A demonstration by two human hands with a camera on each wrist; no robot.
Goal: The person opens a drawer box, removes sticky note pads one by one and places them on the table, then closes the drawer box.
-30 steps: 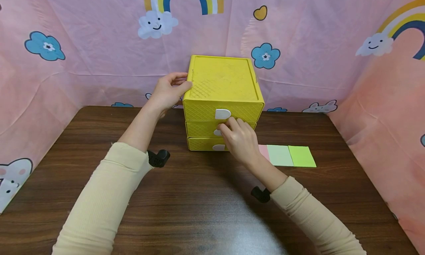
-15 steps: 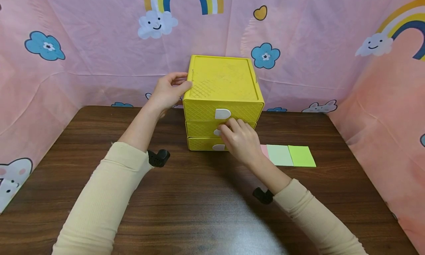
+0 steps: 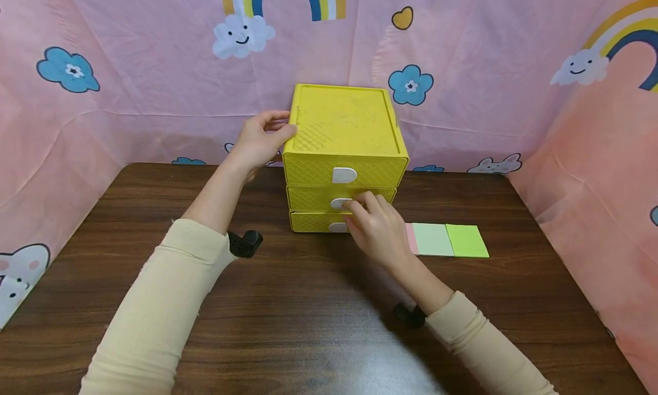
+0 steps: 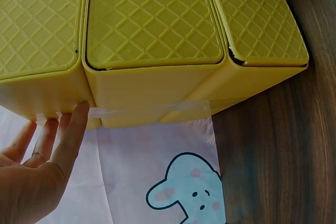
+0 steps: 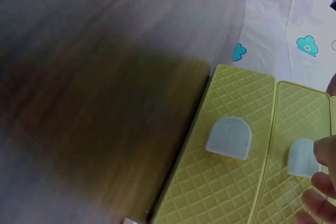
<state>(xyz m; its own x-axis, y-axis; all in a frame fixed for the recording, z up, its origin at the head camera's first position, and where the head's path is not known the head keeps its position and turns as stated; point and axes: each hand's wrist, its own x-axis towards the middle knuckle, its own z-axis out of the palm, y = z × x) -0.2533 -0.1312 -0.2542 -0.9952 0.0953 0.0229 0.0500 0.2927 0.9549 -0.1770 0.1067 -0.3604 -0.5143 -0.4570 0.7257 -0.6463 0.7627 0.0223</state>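
Note:
A yellow cabinet [image 3: 349, 121] of three stacked drawers stands at the back of the table, each drawer with a white handle. My left hand [image 3: 259, 144] steadies its upper left side, thumb at the top edge; in the left wrist view its extended fingers [image 4: 76, 129] touch the yellow wall. At the middle drawer's handle [image 3: 340, 203] is my right hand [image 3: 377, 229], fingers loosely bent. The right wrist view has the thumb [image 5: 326, 150] at the edge of that handle [image 5: 303, 158], the other fingers below and apart from it. All drawers look closed.
Pink, pale green and bright green paper squares [image 3: 433, 239] lie in a row right of the cabinet. A patterned pink cloth [image 3: 334, 52] hangs behind and at both sides of the brown wooden table [image 3: 308, 303]. Clear tape [image 4: 152, 111] runs along the cabinet's side.
My right hand has shifted slightly down and right, uncovering more of the middle handle as its fingers loosen. My left hand and the cabinet have stayed in place.

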